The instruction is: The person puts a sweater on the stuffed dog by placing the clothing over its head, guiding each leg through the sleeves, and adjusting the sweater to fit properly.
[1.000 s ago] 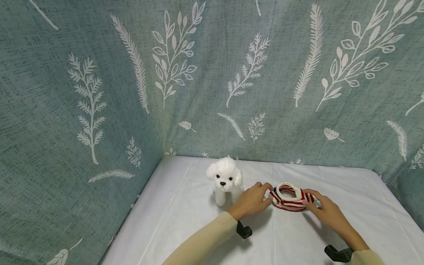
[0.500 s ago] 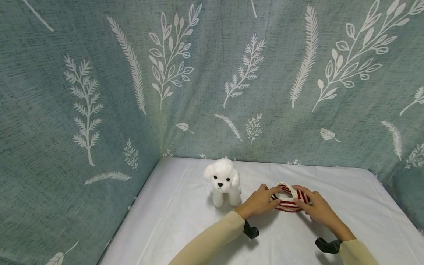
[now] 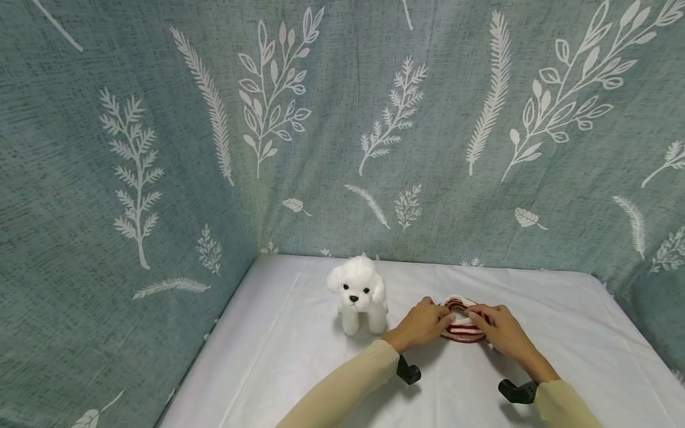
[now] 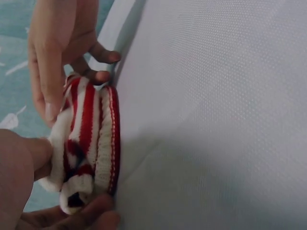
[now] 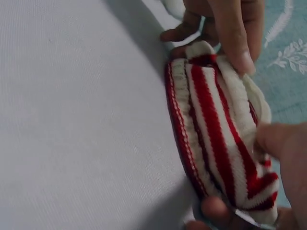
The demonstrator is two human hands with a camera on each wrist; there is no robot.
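A small knitted sweater (image 3: 464,330) with red and white stripes stands on the white cloth, its cream collar opening upward. My left hand (image 3: 423,324) grips its left side. In the left wrist view the thumb (image 4: 42,152) is at the collar, with fingers below by a short sleeve (image 4: 78,187). From the right, my right hand (image 3: 505,334) holds the other side. Its thumb (image 5: 271,139) presses the collar in the right wrist view, and fingertips (image 5: 214,206) show under the hem end. A white plush dog (image 3: 357,294) stands left of my left hand, apart from it.
White cloth (image 3: 289,368) covers the table. Teal curtains (image 3: 332,119) with white leaf prints hang behind it and along the left. A black wrist camera mount (image 3: 409,371) sits under my left wrist, another black mount (image 3: 518,392) under my right.
Both hands have closed in on the sweater from its two sides. The thumbs have moved onto the collar, drawing the opening narrower. The plush dog stands as before; the head view has shifted slightly.
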